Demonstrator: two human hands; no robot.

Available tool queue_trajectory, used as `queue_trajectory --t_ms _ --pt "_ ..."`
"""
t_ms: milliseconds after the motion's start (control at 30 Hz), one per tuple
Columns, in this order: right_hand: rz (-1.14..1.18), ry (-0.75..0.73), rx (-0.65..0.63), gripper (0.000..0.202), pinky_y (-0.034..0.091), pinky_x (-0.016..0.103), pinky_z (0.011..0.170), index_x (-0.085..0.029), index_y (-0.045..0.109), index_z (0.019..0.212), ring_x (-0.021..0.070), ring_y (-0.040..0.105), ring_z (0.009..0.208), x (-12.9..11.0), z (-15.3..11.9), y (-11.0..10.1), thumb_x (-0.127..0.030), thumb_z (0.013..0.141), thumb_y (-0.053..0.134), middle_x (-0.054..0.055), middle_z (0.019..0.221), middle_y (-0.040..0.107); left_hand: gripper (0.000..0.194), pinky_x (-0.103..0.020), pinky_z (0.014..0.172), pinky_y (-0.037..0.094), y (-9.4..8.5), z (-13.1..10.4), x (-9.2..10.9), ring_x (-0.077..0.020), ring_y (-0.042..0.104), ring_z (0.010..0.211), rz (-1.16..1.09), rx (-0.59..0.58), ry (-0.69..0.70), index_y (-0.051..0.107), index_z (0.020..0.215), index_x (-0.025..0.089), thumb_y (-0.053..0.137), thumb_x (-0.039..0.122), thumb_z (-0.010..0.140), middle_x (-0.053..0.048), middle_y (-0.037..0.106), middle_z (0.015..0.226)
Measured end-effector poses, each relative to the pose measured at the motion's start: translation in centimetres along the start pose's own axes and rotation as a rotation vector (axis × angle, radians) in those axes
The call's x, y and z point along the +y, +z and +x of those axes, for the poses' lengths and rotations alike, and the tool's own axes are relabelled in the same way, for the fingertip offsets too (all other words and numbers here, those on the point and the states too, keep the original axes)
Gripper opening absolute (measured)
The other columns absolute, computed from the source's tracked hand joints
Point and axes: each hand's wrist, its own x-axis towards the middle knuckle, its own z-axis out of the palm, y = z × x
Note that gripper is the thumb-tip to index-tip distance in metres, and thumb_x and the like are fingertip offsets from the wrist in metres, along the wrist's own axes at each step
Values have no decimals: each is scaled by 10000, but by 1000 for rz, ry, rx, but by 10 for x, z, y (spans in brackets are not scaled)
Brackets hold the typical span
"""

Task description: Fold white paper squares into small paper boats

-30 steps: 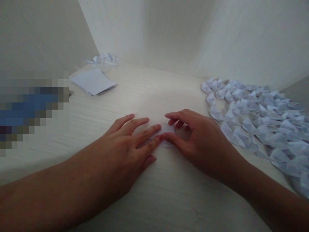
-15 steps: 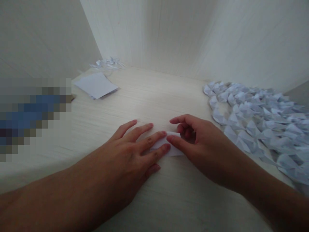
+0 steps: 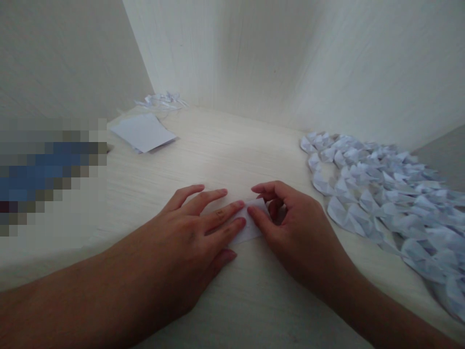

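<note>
Paper sheets (image 3: pixel 143 132) lie far left on the table (image 3: pixel 218 150). Your left hand (image 3: pixel 196 228) presses flat, fingers spread, on a small white slip (image 3: pixel 250 228) at centre; it looks folded, though mostly hidden. Your right hand (image 3: pixel 290 228) pinches its edge. Folded pieces (image 3: pixel 381 194) spread rightward.

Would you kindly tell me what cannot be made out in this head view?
- Small white paper: mostly covered by the left hand and right hand; its folds are hidden.
- Left area: pixelated, unreadable.
- Pile of folded paper pieces: cut off by the right edge.
- Paper scraps in the far corner: too small to tell.
</note>
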Motion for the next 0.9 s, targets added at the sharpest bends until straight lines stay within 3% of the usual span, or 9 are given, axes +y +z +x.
queue_trajectory --t_ms 200,367,600,833,900 --pt "81 -44 4 174 476 273 639 -185 710 985 142 616 662 4 0 0 -153 816 689 11 782 714 361 -595 1232 223 2 -2 -2 -303 481 1424 48 16 -10 638 1352 323 508 329 1016 -27 617 1460" --pt "87 -31 33 113 477 270 626 -186 692 910 144 618 651 3 2 0 -165 800 695 12 763 711 356 -578 1238 217 3 -2 -4 -285 507 1405 45 38 -9 648 1344 339 515 318 1014 -27 647 1424" --pt "77 7 69 100 480 276 640 -188 677 861 159 648 677 -3 6 9 -131 780 665 19 755 716 380 -581 1246 175 5 -1 -5 -314 488 1410 26 66 16 652 1345 311 471 280 1011 -1 661 1404" --pt "-86 -286 21 55 473 273 683 -194 668 870 160 673 731 7 2 -2 -144 849 658 12 800 740 354 -582 1225 146 7 0 -13 -308 520 1369 73 49 61 645 1335 333 472 315 1026 14 661 1402" --pt "-87 -298 21 59 479 270 681 -198 675 866 157 678 724 10 -1 -6 -142 853 660 5 789 741 346 -574 1220 167 7 0 -14 -296 526 1362 67 43 39 654 1321 355 482 308 1025 20 672 1385"
